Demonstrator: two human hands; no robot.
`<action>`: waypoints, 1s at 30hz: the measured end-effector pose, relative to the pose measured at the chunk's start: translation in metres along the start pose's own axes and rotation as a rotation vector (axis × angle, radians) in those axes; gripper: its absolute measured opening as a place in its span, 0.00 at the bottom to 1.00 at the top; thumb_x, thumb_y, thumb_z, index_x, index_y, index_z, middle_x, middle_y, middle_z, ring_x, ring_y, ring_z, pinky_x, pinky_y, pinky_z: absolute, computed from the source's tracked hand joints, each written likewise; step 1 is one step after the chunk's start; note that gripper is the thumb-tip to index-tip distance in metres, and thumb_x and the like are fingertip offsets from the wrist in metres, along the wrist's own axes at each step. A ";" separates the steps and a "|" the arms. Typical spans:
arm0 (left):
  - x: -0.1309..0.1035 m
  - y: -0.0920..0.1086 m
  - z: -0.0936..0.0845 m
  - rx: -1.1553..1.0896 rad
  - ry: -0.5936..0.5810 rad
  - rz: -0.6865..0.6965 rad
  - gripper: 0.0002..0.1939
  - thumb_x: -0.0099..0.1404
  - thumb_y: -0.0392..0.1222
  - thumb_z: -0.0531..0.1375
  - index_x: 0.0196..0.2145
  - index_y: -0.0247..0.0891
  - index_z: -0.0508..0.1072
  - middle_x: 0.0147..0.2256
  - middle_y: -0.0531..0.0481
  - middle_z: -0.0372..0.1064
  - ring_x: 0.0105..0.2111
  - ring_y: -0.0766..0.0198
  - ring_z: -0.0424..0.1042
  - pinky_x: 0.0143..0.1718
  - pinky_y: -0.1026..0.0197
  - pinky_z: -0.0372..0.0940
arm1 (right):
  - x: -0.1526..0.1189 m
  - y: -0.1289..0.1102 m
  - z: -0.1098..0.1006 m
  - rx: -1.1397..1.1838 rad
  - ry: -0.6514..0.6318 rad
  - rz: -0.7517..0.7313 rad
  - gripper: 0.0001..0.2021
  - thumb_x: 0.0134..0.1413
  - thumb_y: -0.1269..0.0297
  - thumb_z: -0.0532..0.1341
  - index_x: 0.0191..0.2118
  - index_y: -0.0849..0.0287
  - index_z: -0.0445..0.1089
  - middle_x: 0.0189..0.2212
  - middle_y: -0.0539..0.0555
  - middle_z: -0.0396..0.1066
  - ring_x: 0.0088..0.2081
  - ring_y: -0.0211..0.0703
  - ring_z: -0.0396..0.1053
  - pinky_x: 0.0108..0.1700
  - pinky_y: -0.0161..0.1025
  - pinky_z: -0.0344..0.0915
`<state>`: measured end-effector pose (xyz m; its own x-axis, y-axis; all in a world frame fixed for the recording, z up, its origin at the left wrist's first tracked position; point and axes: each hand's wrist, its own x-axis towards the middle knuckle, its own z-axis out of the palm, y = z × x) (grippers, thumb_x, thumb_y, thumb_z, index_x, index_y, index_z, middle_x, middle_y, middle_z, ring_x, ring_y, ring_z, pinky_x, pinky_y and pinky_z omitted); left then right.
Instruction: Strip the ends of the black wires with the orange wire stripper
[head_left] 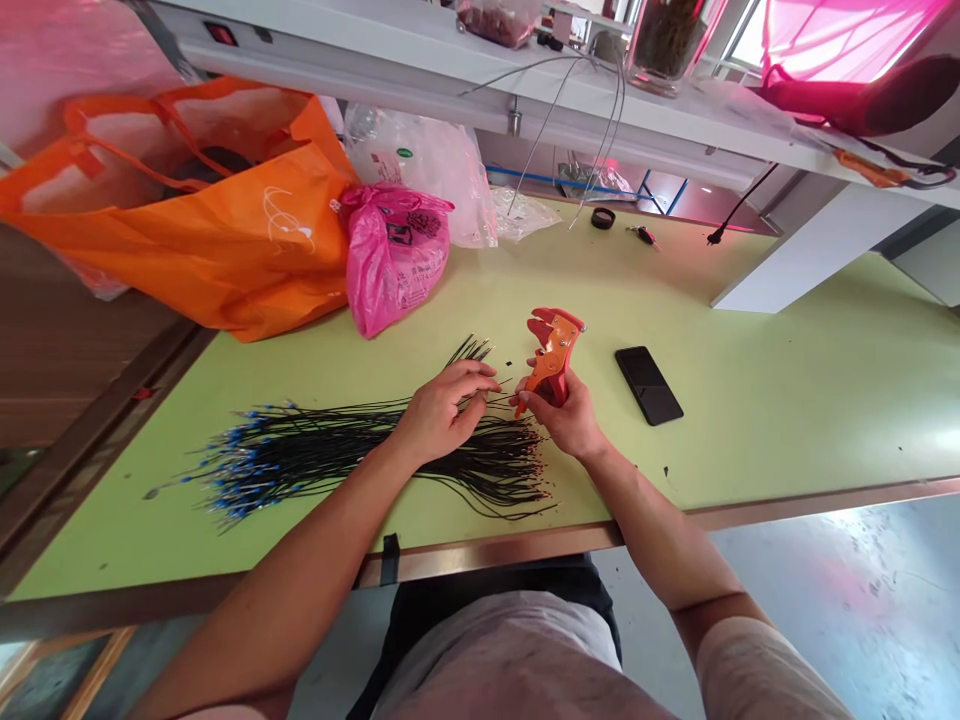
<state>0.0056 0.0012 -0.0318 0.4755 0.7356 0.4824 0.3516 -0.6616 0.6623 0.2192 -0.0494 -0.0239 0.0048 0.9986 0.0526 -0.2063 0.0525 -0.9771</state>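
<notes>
Head view: the right hand (574,418) is closed around the handles of a red-and-orange hand tool (556,352), held raised with its head pointing away from the body. The left hand (442,412) has its fingers drawn narrow beside thin wire ends; whether a wire is pinched cannot be told. A bundle of black wires (322,437) lies across the worktop (487,290), beneath the left hand and forearm, with blue fittings (244,460) at its left end. A phone (649,385) lies right of the tool. A pink bag (397,262) stands beside an orange bag (300,245), far left.
</notes>
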 end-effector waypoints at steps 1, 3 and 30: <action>0.000 0.001 -0.001 0.008 -0.039 0.001 0.12 0.73 0.43 0.58 0.45 0.41 0.80 0.53 0.42 0.75 0.52 0.55 0.77 0.56 0.51 0.73 | 0.000 0.001 0.000 0.001 0.001 -0.006 0.29 0.52 0.55 0.75 0.55 0.56 0.64 0.36 0.51 0.76 0.37 0.45 0.79 0.40 0.42 0.75; 0.000 0.002 -0.002 0.020 -0.109 -0.014 0.14 0.73 0.48 0.59 0.48 0.42 0.81 0.56 0.41 0.74 0.56 0.52 0.76 0.60 0.49 0.71 | 0.001 0.002 -0.001 0.002 0.002 -0.015 0.29 0.52 0.55 0.75 0.55 0.56 0.64 0.37 0.51 0.76 0.37 0.44 0.79 0.43 0.44 0.75; 0.017 0.009 -0.021 -0.461 0.269 -0.490 0.20 0.57 0.58 0.70 0.35 0.37 0.79 0.30 0.50 0.75 0.27 0.66 0.68 0.30 0.63 0.65 | -0.006 -0.031 -0.015 0.014 -0.421 0.323 0.22 0.57 0.63 0.71 0.54 0.62 0.69 0.42 0.61 0.81 0.33 0.46 0.81 0.20 0.30 0.51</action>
<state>-0.0001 0.0106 -0.0052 0.1145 0.9816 0.1530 0.0699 -0.1616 0.9844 0.2403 -0.0567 0.0035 -0.4538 0.8748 -0.1696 -0.1452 -0.2604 -0.9545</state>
